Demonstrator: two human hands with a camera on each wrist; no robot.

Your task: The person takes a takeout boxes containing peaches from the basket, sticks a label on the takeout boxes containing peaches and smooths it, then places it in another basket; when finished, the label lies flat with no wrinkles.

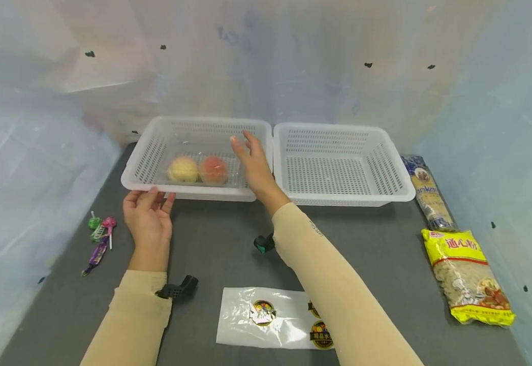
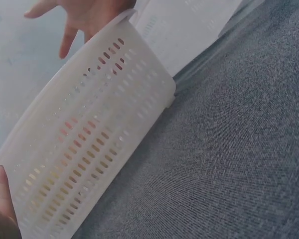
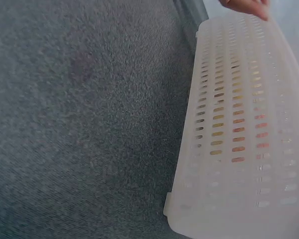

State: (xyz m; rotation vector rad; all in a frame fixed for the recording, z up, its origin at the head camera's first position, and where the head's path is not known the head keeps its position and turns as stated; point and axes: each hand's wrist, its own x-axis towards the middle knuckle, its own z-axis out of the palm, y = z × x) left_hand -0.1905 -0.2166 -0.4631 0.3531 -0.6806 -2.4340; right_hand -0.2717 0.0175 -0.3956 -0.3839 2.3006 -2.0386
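Note:
In the head view, the left white plastic basket (image 1: 197, 193) holds a yellow peach-like fruit (image 1: 183, 169) and a red one (image 1: 213, 170) under clear plastic packaging (image 1: 197, 141). My left hand (image 1: 149, 218) is at the basket's front left rim, fingertips against it and fingers loosely bent. Over the basket's right end is my right hand (image 1: 257, 165), thumb and fingers spread with nothing held between them. The left wrist view shows the basket's slotted side (image 2: 89, 134), with the fruits' colours through the slots. The right wrist view shows the same slotted side (image 3: 229, 129).
Another white basket (image 1: 339, 195) adjoins on the right. Beyond it lie a blue-and-tan pasta packet (image 1: 430, 195) and a yellow pasta bag (image 1: 469, 279). Several lollipops (image 1: 102, 229) and a purple-wrapped sweet (image 1: 96, 256) lie at left. A white plastic bag with round labels (image 1: 243, 325) lies in front.

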